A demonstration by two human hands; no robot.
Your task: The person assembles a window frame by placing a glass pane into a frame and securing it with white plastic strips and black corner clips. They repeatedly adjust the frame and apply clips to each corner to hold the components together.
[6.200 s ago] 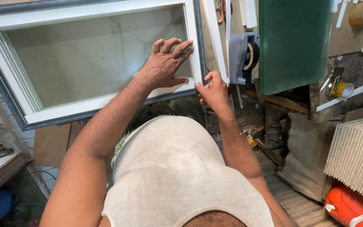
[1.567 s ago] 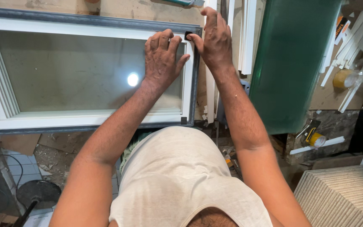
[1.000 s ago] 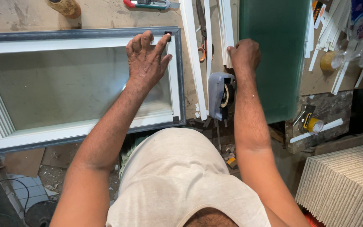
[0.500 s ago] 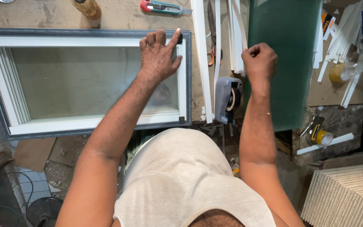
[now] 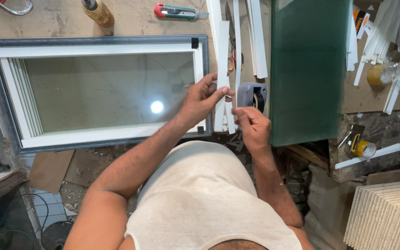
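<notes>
My left hand (image 5: 201, 98) grips a long white plastic strip (image 5: 222, 55) near its lower half and holds it upright over the bench. My right hand (image 5: 253, 128) is just right of it, fingertips pinched at the strip's lower right edge. Left of both hands lies a white window frame (image 5: 107, 135) with a glass pane, edged by a dark grey border. A small black block (image 5: 195, 42) sits at the frame's upper right corner. A grey tape dispenser (image 5: 252, 95) lies right behind my right hand.
More white strips (image 5: 255, 37) lie at the bench's back. A green glass panel (image 5: 309, 69) lies to the right. A utility knife (image 5: 179, 11) and a wooden handle (image 5: 98, 12) lie at the far edge. Ribbed tiles (image 5: 387, 215) are stacked low right.
My left hand left the frame's upper right corner and took hold of a white strip. My right hand came back from the strips to the strip's lower end.
</notes>
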